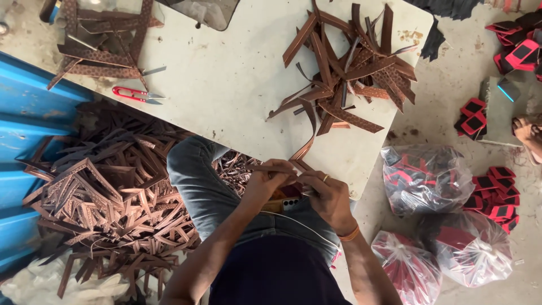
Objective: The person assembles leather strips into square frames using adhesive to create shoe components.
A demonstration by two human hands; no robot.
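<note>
Two hands hold one brown strap: the left hand and right hand pinch its near end, its length running away toward the surface.

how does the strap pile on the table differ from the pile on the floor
The pile on the table is smaller and made of loose single brown strips. The pile on the floor is far larger and holds many strips joined into V shapes. The table pile lies on a pale board; the floor pile sits beside a blue wall. Both are brown patterned strap material.
</note>
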